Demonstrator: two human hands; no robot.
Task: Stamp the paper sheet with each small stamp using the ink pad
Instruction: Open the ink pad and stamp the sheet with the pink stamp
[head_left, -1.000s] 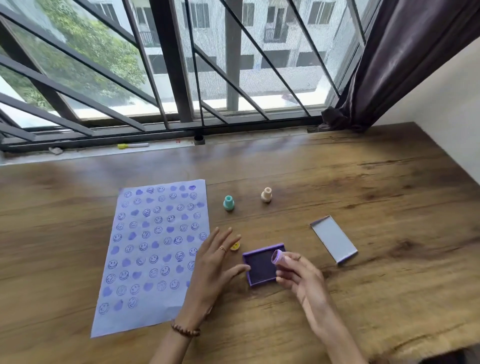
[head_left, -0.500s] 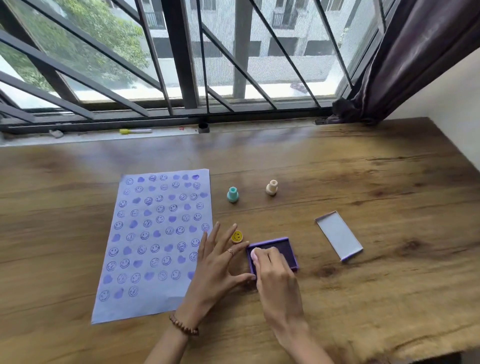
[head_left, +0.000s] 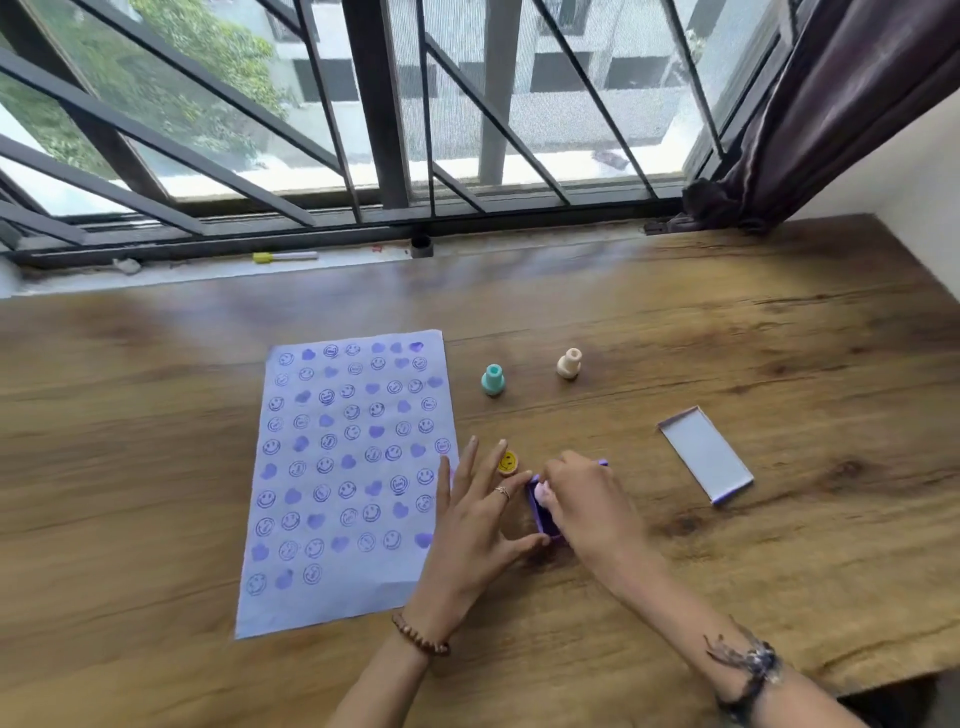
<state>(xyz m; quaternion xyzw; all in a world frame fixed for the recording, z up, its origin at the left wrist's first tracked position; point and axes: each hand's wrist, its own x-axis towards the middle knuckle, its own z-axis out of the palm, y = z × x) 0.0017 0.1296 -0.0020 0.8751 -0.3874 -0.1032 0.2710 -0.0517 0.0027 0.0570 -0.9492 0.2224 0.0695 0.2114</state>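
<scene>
A pale purple paper sheet (head_left: 343, 483) lies on the wooden table, covered with several rows of smiley and heart prints. Right of it sits the purple ink pad (head_left: 543, 512), mostly hidden under my hands. My right hand (head_left: 582, 501) is shut on a small pink stamp (head_left: 543, 491) and presses it down onto the pad. With fingers spread, my left hand (head_left: 480, 525) rests against the pad's left edge, its thumb at the near corner. A yellow smiley stamp (head_left: 508, 462) stands just behind my left fingers. A teal stamp (head_left: 492, 380) and a cream stamp (head_left: 569, 363) stand farther back.
The ink pad's lid (head_left: 705, 454) lies upturned to the right. A yellow-capped marker (head_left: 284, 256) rests on the window sill behind the table. A dark curtain (head_left: 810, 119) hangs at the back right, and the table's near edge runs at the lower right.
My right hand brought the pink stamp from above the pad's right side down onto the pad. My left hand stayed beside the pad. The head camera tilted downward.
</scene>
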